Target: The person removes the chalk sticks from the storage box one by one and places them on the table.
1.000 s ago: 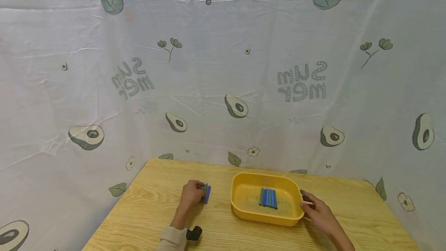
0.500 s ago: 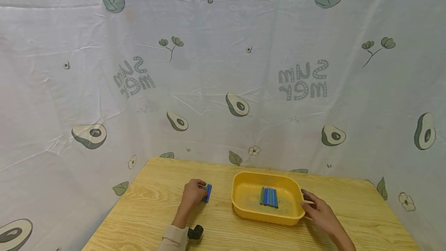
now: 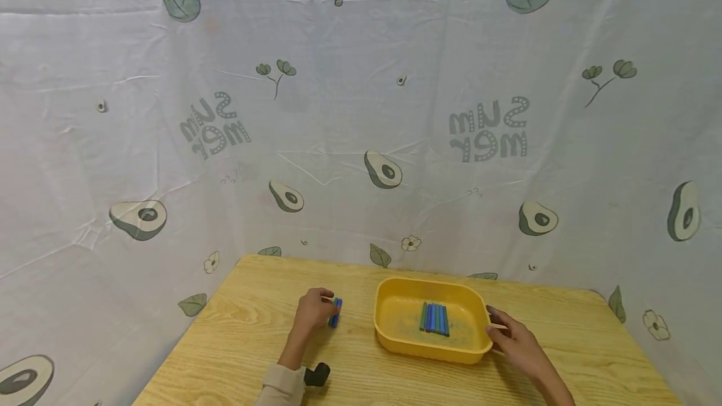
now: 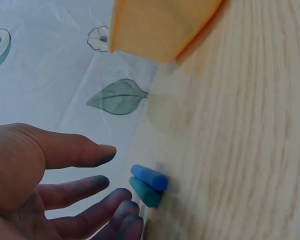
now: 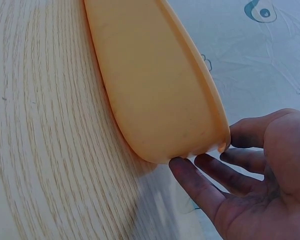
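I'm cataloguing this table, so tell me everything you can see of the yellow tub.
The yellow tub is shallow and open-topped, with rounded corners and a smooth, plastic-looking body. It sits upright on the wood-grain table, its floor smudged. Blue and green sticks lie side by side inside. The right hand holds its right end.

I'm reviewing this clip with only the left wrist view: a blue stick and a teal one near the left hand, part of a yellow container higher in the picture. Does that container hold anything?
Observer: Yes, the head view shows a row of blue and green sticks lying inside the yellow container.
Operator: Is anyone holding it?
Observer: The right hand grips the end farther from those two loose sticks.
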Demonstrator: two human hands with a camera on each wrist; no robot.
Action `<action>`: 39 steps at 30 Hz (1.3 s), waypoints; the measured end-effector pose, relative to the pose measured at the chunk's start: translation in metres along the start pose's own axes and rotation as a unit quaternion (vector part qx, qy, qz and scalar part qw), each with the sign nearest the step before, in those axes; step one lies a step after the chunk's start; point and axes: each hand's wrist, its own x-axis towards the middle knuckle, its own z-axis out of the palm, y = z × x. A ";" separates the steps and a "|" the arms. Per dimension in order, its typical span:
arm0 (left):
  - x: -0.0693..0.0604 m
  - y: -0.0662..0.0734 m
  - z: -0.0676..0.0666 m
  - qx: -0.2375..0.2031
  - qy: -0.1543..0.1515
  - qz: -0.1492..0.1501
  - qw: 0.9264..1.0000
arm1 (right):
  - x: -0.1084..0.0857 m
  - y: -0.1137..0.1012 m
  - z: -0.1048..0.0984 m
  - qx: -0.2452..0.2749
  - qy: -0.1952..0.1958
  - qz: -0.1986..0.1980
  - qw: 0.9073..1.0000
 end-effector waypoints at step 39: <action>-0.007 0.078 0.040 -0.088 -0.012 0.070 0.994 | 0.003 0.002 0.002 -0.004 0.012 0.002 1.000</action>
